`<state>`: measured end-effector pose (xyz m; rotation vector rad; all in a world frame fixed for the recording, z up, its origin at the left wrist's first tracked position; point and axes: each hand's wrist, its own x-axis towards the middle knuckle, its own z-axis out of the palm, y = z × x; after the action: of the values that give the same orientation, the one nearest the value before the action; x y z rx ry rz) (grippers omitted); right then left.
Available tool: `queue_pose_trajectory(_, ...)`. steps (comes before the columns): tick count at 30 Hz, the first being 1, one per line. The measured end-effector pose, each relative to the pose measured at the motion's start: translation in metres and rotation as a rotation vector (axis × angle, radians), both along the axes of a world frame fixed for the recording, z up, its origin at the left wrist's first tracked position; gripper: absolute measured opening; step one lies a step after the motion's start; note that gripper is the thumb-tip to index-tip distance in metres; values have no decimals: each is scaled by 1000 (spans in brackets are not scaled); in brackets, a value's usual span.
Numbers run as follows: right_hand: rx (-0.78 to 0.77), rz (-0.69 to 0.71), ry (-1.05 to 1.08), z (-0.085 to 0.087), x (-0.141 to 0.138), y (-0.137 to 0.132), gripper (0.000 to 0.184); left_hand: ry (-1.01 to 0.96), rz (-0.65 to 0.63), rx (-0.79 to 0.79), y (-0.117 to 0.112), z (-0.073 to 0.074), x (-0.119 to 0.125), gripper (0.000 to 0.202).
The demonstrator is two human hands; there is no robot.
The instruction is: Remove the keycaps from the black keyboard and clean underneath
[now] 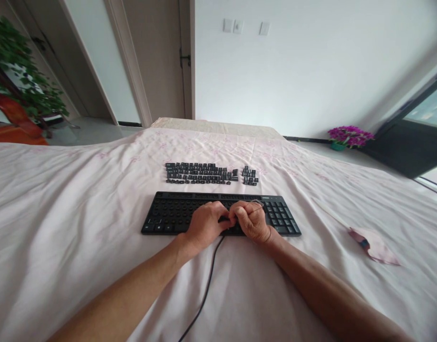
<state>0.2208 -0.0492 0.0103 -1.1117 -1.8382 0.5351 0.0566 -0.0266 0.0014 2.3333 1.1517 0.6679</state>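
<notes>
Touching over keyboard [179, 213]: left hand [208, 221], grip unclear; right hand [252, 221], clamped on wire tool [258, 202]. Label [266, 197] unreadable. Cloth [93, 223] beyond both ends.

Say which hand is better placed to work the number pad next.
Right hand, probably: it sits beside the number pad, with a wire tool poking from it; the left hand lies farther off.

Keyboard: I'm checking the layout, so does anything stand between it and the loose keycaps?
Nothing visible does: only a strip of cloth separates the keycaps from the keyboard's far edge. The left hand and the right hand, with a wire tool, cover part of the keyboard itself.
</notes>
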Motion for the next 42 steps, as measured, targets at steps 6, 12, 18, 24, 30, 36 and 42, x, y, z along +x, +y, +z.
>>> queue_pose_trajectory(6,-5,-138,155,2,-3,-6,56,-109,-28,-41,0,-3,-2,12)
queue_pose_trajectory(12,222,-34,-52,7,1,-3,53,-329,28,-159,-1,0,-3,17)
queue_pose_trajectory(18,388,-12,-432,20,1,2,37,-470,60,-346,13,-4,-6,41)
queue_pose_trajectory(24,50,-178,-469,17,-1,12,26,-642,77,-419,21,-8,-8,58)
queue_pose_trajectory(30,-83,-209,-467,19,-4,11,16,-695,85,-387,18,-10,-8,59)
queue_pose_trajectory(36,-195,-175,-379,28,4,21,9,-690,80,-400,21,-4,-9,61)
queue_pose_trajectory(42,-189,-334,-403,45,38,99,16,-301,153,-28,40,6,-29,39)
